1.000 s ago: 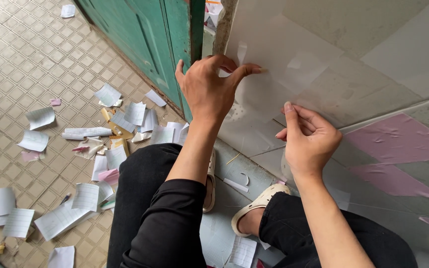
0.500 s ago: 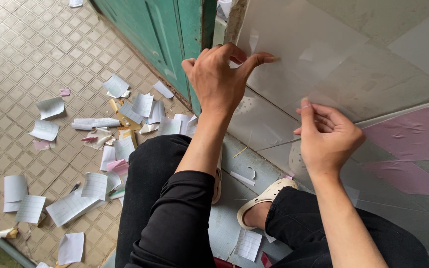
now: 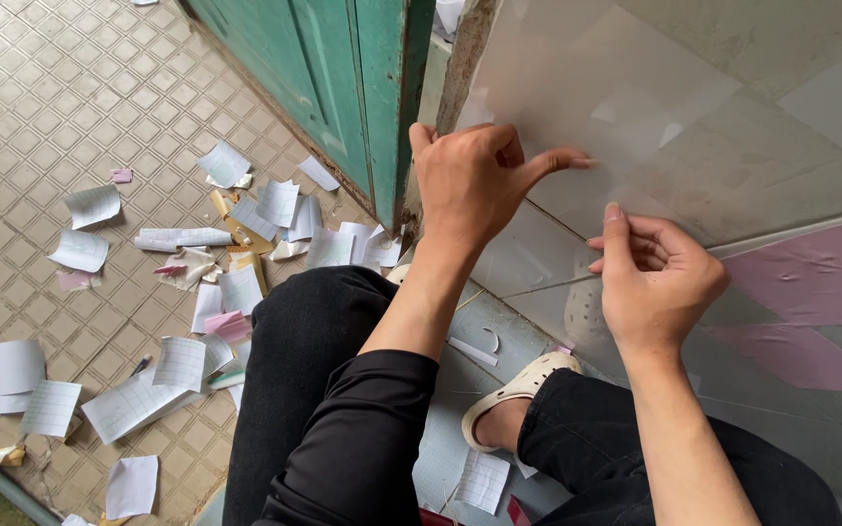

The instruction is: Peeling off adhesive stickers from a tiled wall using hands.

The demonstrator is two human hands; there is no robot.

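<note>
Crouched, black trousers, white clog (image 3: 518, 394) at lower centre. Right hand (image 3: 660, 278) mid-right: thumb and forefinger nearly closed, whether they grip anything I can't tell. Left hand (image 3: 475, 180) above it, curled, forefinger pressed to the grey wall tile (image 3: 635, 127). Judged step: peeling residue off tile; next needs a lifted edge. Paper scraps (image 3: 177, 365) litter floor, left.

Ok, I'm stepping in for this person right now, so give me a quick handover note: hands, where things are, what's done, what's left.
Left hand: pressed on the tiled wall beside the green door, forefinger stretched out along a pale film-like patch; whether it grips anything is unclear.
Right hand: fingertips pinched at the wall, lower right; what they pinch is too thin to see.
Done: many torn paper scraps lie on the floor.
Left: pink paper patches remain stuck on the wall at right.
</note>
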